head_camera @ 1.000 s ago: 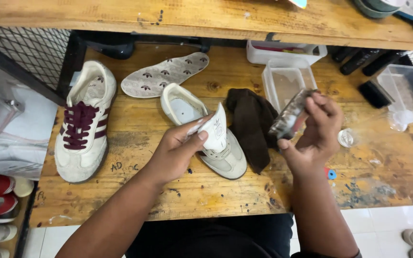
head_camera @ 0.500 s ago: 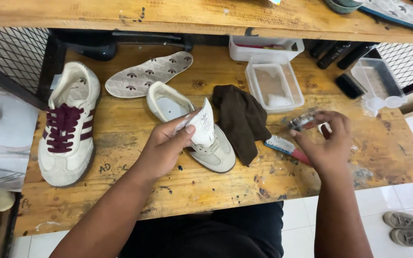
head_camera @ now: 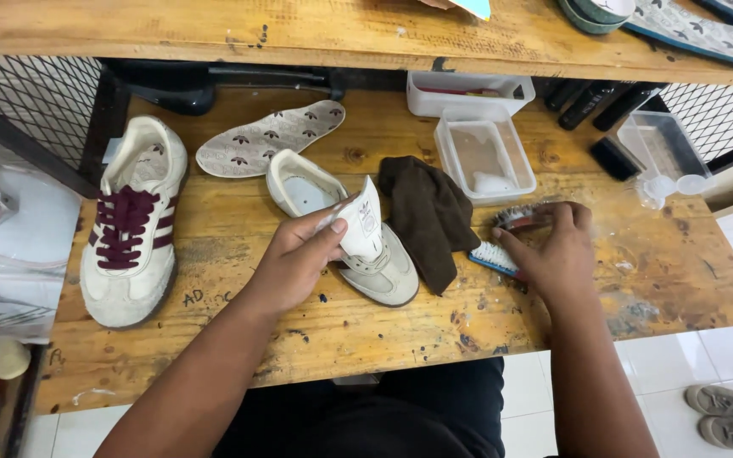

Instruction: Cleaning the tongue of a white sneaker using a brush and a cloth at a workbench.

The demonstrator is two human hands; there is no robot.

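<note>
One unlaced cream sneaker [head_camera: 358, 246], tongue pulled up by left hand [head_camera: 299, 259].

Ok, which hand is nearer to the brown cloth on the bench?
Left, narrowly. The left hand pinches the tongue of the unlaced shoe lying against the brown cloth. The right hand rests on the brushes just past the cloth's other edge.

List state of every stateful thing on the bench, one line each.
Left hand: gripping the unlaced shoe's tongue.
Right hand: resting on the brushes.
Unlaced shoe: upright, no laces, tongue pulled up.
Laced shoe: upright, maroon laces in.
Insole: out of shoe, flat on the bench.
Cloth: crumpled beside the unlaced shoe.
Brushes: lying on the bench.
Tub: open, lidless.
</note>
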